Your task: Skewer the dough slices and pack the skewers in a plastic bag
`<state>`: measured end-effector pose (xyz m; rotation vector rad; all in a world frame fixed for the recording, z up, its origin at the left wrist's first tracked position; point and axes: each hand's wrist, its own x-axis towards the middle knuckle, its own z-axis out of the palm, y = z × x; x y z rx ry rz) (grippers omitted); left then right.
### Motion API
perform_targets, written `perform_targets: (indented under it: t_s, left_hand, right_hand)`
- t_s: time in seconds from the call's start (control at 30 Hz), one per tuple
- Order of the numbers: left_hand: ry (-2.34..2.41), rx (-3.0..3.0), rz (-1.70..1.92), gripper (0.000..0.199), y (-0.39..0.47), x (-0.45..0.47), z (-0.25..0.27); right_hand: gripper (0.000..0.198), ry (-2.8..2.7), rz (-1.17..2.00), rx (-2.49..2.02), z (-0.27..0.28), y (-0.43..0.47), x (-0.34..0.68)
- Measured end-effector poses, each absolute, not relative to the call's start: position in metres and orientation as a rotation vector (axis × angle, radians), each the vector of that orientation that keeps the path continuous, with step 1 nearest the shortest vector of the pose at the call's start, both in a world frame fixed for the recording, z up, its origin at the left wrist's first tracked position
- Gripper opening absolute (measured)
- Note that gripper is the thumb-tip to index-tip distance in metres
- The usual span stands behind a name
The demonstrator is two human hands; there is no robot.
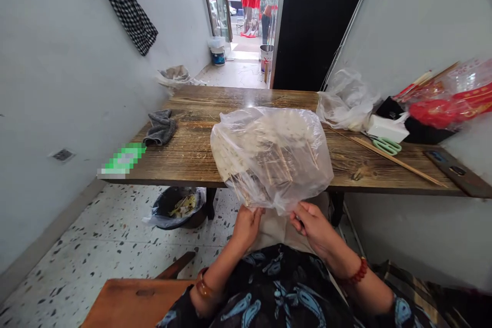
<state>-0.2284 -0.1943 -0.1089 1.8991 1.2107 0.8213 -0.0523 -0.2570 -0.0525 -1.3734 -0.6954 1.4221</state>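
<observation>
Fingers: both hands pinch the lower edge of the clear plastic bag of skewered food (271, 156); left hand (246, 225) closed on the bag's bottom-left corner, right hand (313, 223) closed on its bottom-right.
Bag: held upright above the lap, just in front of the near edge of the dark wooden plank table (200, 154), its upper part showing over the tabletop's middle.
Contents: pale round slices on thin bamboo sticks, sticks pointing down toward the hands.
Progress: judging by this, the skewers are already bagged; the mouth of the bag is not visibly tied, so closing it seems left.
Floor, near left: black bin lined with plastic (177, 207), scraps inside, below the near edge.
Left edge: crumpled grey cloth (160, 128).
Right side: loose long bamboo skewers (388, 156), green-handled scissors (386, 144), white box (386, 128), crumpled clear bag (346, 100).
Far right corner: red-and-clear packaging (449, 97).
</observation>
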Motion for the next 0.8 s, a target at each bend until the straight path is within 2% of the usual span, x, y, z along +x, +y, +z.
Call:
perform_targets:
  t_s: [0.23, 0.43, 0.57, 0.7, 0.8]
  left_hand:
    - [1.177, 1.347, 0.852, 0.039, -0.211, -0.228, -0.098]
    - [0.834, 0.789, 0.696, 0.034, -0.245, -0.22, -0.072]
    - [0.762, 0.717, 0.614, 0.034, -0.254, -0.204, -0.072]
    - [0.678, 0.71, 0.595, 0.038, -0.257, -0.193, -0.077]
    - [0.748, 0.807, 0.607, 0.042, -0.257, -0.192, -0.079]
  right_hand:
    - [0.038, -0.629, 1.402, -1.286, -0.05, -0.257, -0.046]
    - [0.037, -1.069, 1.174, -1.4, -0.06, -0.261, -0.039]
    - [0.03, -1.3, 1.046, -1.45, -0.071, -0.26, -0.044]
    - [0.023, -1.215, 1.09, -1.474, -0.078, -0.261, -0.052]
    - [0.027, -1.198, 1.131, -1.468, -0.077, -0.266, -0.052]
